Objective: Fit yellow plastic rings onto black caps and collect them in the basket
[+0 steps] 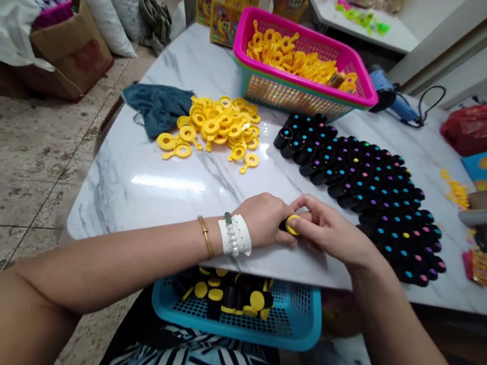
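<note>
Near the table's front edge, my left hand (pixel 268 219) is closed round a small black piece with a yellow disc (pixel 293 224) at its end. My right hand (pixel 326 229) pinches the yellow disc between thumb and finger, so both hands touch the same piece. Yellow ring-shaped parts (pixel 220 124) lie in a loose pile beyond my left hand. To the right, rows of black cylinders (pixel 366 172) with coloured dots on top stand close together. A blue basket (pixel 302 335) below the table edge holds black pieces with yellow discs.
A pink-rimmed basket (pixel 305 80) of yellow parts stands at the back. A dark cloth (pixel 157 107) lies left of the yellow pile. A blue tool (pixel 392 98) and a red bag (pixel 486 126) are at the back right. Sacks and a cardboard box (pixel 72 48) stand on the floor.
</note>
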Demonstrator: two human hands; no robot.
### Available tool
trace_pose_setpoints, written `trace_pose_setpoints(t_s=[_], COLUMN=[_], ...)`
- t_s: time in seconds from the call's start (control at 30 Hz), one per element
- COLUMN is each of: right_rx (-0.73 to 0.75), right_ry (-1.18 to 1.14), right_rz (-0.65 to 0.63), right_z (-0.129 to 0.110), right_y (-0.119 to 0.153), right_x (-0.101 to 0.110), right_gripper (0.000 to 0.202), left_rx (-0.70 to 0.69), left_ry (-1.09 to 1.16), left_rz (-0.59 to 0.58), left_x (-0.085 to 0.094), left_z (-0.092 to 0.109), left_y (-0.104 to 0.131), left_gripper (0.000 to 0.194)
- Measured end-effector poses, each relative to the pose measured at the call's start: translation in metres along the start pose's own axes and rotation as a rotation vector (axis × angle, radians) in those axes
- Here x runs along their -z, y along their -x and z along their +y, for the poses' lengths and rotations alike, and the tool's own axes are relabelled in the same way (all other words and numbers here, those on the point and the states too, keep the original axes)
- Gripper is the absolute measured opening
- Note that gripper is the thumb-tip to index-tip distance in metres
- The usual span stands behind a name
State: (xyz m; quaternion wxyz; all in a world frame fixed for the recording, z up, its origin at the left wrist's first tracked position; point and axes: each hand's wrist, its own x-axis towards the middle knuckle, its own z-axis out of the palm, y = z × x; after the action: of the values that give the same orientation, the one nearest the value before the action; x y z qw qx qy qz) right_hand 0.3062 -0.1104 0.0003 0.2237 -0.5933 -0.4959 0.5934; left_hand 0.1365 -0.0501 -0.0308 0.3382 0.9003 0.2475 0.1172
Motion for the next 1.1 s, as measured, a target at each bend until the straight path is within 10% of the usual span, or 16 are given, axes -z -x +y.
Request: trace_pose_setpoints(t_s=[0.23,0.4,0.6,0.7,1.1], right_rx=[0.259,0.405,0.536,0.584,0.799], right_ry=[0.143,0.35,0.579,0.567,0.65], right_rz=[0.179,0.474,0.524,0.751,0.493], right_z=[0.024,0.055,0.058,0.052,0.051], right_y=[0.024,0.043,0.071,0.069,0.075], right_x=[-0.027,-0.061,-0.066,-0.051,-0.09], right_gripper=[0.068,0.026,0.021,0.024,0.02], left_rx=[0.096,-0.07,0.271,0.394,0.123], left_ry=[-0.023,-0.033,-0.492,-0.682,-0.494], left_rz=[-0.038,-0.116,0.484,0.47,0.456], left_x=[0.005,0.015,0.073,0.093,0.036], left_z=[0.006,0.013,-0.038,-0.074,-0.038], left_y=[0.007,0.045,0.105,0.115,0.108], left_gripper=[0.043,0.06,0.035,0.034,0.016])
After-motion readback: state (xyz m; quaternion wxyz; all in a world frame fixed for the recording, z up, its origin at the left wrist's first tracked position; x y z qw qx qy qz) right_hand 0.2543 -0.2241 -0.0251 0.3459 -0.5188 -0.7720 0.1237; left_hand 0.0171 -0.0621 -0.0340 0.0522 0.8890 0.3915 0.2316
